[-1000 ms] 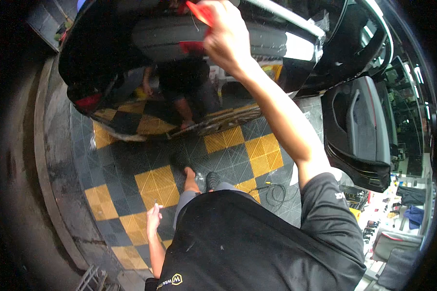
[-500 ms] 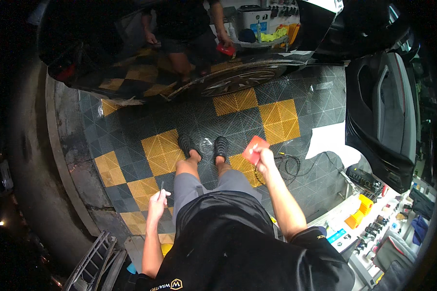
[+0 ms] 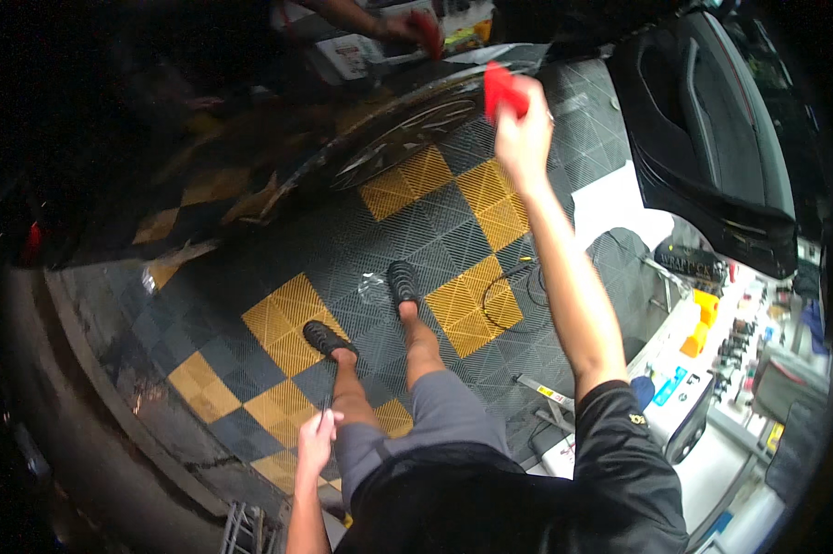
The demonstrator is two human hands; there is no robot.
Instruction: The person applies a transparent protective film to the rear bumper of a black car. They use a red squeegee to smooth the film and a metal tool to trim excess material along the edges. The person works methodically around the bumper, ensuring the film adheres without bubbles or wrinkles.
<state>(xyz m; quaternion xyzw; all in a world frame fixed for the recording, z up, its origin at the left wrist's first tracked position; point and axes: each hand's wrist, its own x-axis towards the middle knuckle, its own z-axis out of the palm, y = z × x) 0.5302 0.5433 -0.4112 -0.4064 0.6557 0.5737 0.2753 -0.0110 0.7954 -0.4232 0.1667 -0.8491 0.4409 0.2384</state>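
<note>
My right hand [image 3: 524, 134] is raised at the end of my outstretched arm, fingers closed on a flat red squeegee [image 3: 500, 85], in front of the lower side of a glossy black car [image 3: 204, 138], just right of its wheel [image 3: 400, 143]. Whether it touches the bodywork I cannot tell. The car's dark panel mirrors the red piece and an arm. Low beside my left thigh, my left hand [image 3: 317, 436] grips a slim dark pen-like tool [image 3: 327, 403], pointing up from the fingers.
A detached-looking black door panel [image 3: 703, 157] stands at right above a white sheet [image 3: 615, 203]. A coiled cable [image 3: 490, 309] lies on the chequered tile floor [image 3: 273, 314]. A cluttered bench [image 3: 730, 388] is at lower right. A metal frame [image 3: 250, 531] sits at lower left.
My right hand with the red squeegee came down from high on the car, then reached forward again toward its lower side. My right foot has stepped forward. My left hand stayed low.
</note>
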